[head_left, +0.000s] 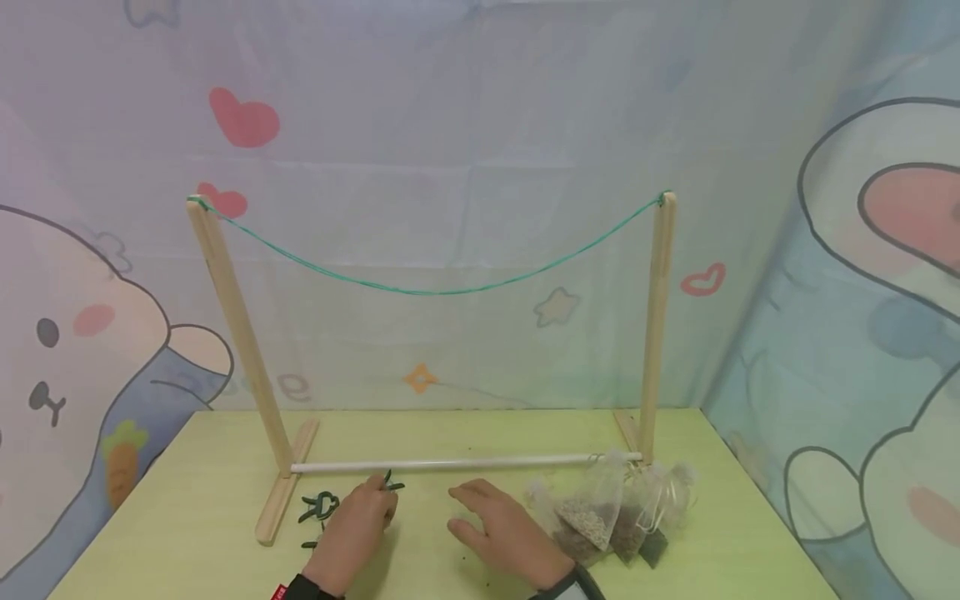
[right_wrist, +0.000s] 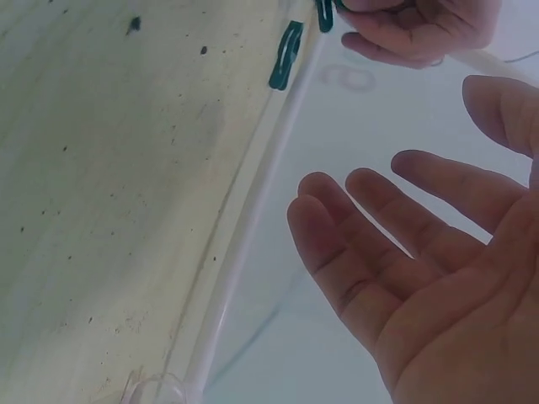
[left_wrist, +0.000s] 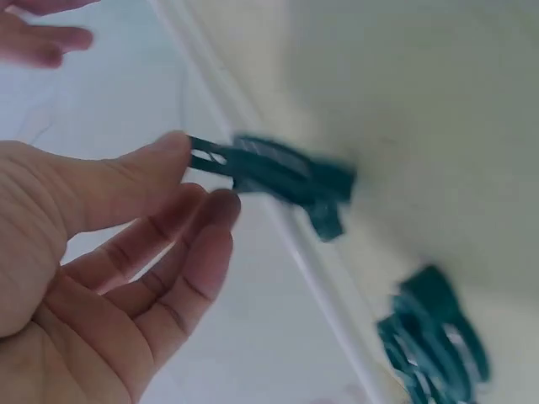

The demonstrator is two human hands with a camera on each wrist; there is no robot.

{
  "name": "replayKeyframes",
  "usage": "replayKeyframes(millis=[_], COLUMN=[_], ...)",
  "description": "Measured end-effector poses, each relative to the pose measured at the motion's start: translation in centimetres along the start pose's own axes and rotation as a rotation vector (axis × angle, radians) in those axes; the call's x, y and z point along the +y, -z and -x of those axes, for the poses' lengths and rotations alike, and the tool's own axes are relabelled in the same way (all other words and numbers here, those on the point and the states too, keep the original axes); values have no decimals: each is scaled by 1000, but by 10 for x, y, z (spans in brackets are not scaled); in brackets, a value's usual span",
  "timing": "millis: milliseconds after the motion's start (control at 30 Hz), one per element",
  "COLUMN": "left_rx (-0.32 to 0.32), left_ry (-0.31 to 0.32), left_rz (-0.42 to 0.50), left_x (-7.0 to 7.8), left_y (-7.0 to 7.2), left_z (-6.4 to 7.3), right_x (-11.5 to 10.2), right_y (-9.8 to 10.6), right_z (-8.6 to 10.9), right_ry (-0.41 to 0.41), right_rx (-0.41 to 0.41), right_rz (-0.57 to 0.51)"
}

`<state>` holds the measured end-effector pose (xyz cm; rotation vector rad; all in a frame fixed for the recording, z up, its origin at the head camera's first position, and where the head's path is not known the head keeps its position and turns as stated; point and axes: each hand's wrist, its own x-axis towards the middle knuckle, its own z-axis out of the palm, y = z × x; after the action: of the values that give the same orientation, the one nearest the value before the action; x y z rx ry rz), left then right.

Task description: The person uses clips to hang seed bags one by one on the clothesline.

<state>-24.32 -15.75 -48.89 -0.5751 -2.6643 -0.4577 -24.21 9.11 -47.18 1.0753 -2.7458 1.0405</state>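
My left hand (head_left: 356,529) is low over the table, left of centre, pinching a dark green spring clip (left_wrist: 282,172) by one end between thumb and fingertips. In the head view that clip (head_left: 392,483) pokes out past the fingers, just in front of the white rod (head_left: 465,463). Another green clip (head_left: 321,506) lies left of this hand, and one more is partly hidden behind the wrist. My right hand (head_left: 510,533) hovers palm-down with fingers spread loosely and nothing in them. The right wrist view shows its relaxed fingers (right_wrist: 370,261) apart from everything.
Two wooden posts (head_left: 240,333) on flat feet stand at either side, joined low by the rod. A green string (head_left: 416,292) sags between their tops. Sheer drawstring bags (head_left: 588,521) with grainy filling are heaped at the right. A patterned cloth (head_left: 465,100) hangs behind.
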Motion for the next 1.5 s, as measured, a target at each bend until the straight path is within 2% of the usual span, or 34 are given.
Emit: replayKeyframes(millis=[167, 333, 433, 567, 900, 1067, 1167, 1333, 1400, 1500], left_rx=[16, 114, 174, 181, 189, 197, 178, 78, 40, 7], left_ry=[-3, 30, 70, 100, 75, 27, 22, 96, 108, 93], left_rz=[201, 385, 481, 597, 695, 726, 756, 841, 859, 870], left_x=[17, 40, 51, 61, 64, 64, 62, 57, 54, 50], left_y=[21, 40, 45, 45, 39, 38, 38, 40, 41, 41], left_z=[-6, -15, -17, -16, -14, -14, -13, -11, -11, -13], right_x=[1, -5, -8, -12, -14, -11, -10, -12, -13, -15], right_y=[4, 12, 14, 14, 10, 8, 8, 13, 15, 17], right_z=[0, 1, 1, 1, -2, -3, -3, -2, -1, 0], right_ry=[-17, -22, 4, 37, 56, 95, 99, 104, 109, 123], right_rx=[14, 51, 82, 100, 66, 108, 146, 211, 218, 201], right_rz=[-83, -146, -177, -219, -283, -271, -252, -224, -219, -221])
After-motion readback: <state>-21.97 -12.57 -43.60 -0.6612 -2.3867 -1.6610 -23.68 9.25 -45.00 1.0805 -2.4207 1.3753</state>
